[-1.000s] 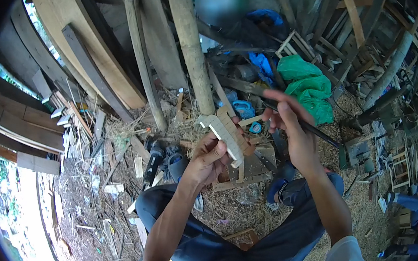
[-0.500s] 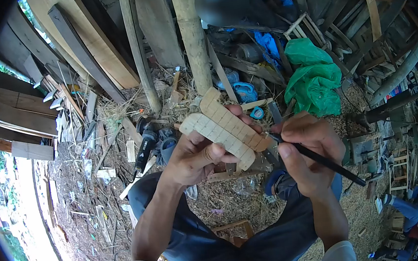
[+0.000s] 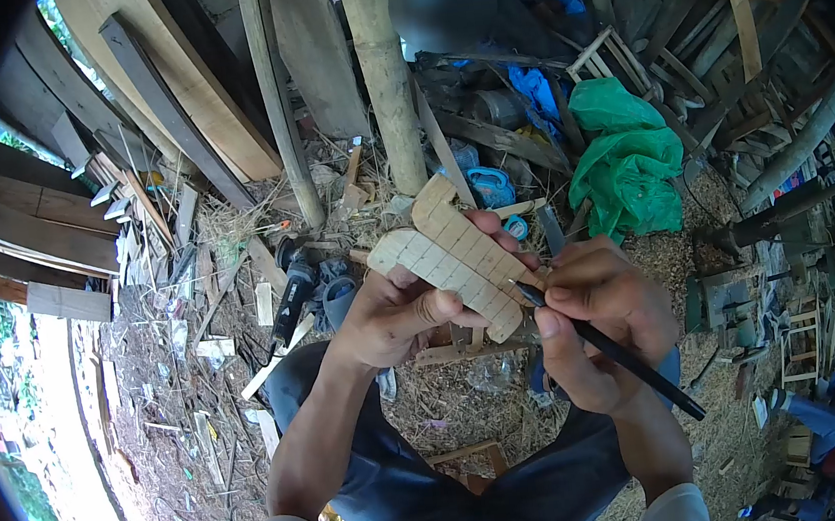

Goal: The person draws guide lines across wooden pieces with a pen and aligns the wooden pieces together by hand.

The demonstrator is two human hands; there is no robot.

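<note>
My left hand [image 3: 393, 318] is closed around two light wooden pieces held side by side, its thumb across the nearer piece [image 3: 424, 278] and fingertips showing past the farther piece [image 3: 455, 237]. Both pieces have rounded ends and dark lines drawn across their faces. A black pen-like marking tool [image 3: 634, 365] is pinched in my right hand [image 3: 609, 312], tilted with its back end toward the lower right. The tool's tip meets or hovers just over the right end of the farther piece; I cannot tell if it touches.
On the littered ground at left lies a black angle grinder [image 3: 293, 293]. Beyond the pieces stand a bamboo post [image 3: 383, 83], a blue container [image 3: 491, 186] and a green plastic bag [image 3: 629, 165]. Planks [image 3: 189, 81] lean at upper left. Another person's leg [image 3: 820, 423] shows at far right.
The tool's tip has moved left, from the right end edge onto the farther piece's face. My right hand has shifted left and slightly down with it. The left hand keeps its hold.
</note>
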